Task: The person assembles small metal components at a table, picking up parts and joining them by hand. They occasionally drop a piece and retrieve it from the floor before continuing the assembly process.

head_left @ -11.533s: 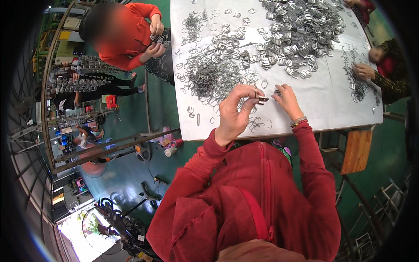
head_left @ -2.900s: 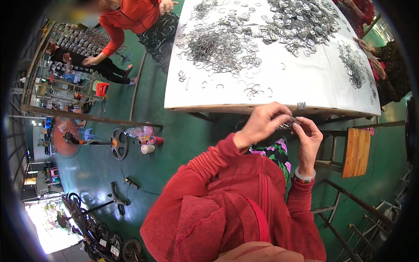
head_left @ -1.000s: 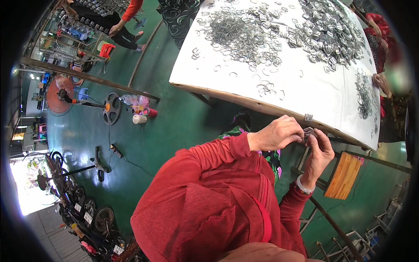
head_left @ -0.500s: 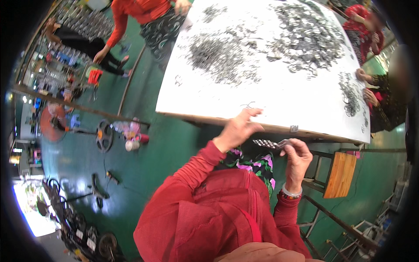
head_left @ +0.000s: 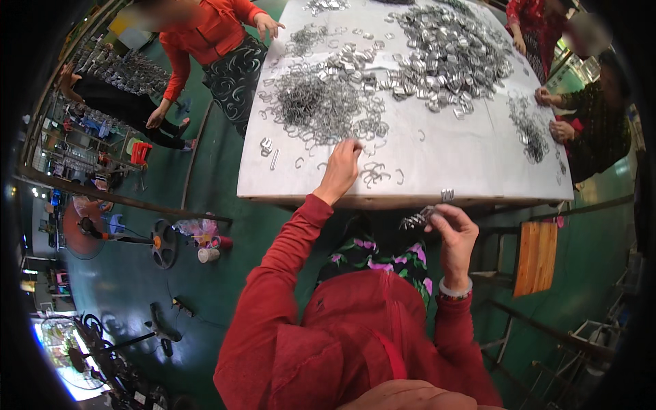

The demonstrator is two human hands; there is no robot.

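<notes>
My left hand [head_left: 340, 169] is over the near part of the white table [head_left: 471, 160]. Its fingers are pinched at the edge of a pile of thin curved wire pieces [head_left: 304, 102]; what lies between the fingertips is hidden. Several loose C-shaped wire pieces [head_left: 374, 175] lie just right of that hand. Off the table's near edge, my right hand [head_left: 454, 239] pinches a shiny slotted metal piece [head_left: 414, 219] between thumb and fingers. A small slotted metal clip [head_left: 447, 195] sits on the table edge above that hand.
A large heap of shiny metal clips [head_left: 451, 58] covers the table's far middle. A co-worker in orange [head_left: 212, 34] stands at the left side; other people [head_left: 594, 116] work at the right. A wooden stool [head_left: 536, 258] stands on the right, a fan [head_left: 85, 225] on the left.
My left hand has moved from the table's near edge farther in and left, to the wire pile, and its fingers have closed. The right hand has shifted slightly, still holding the metal piece.
</notes>
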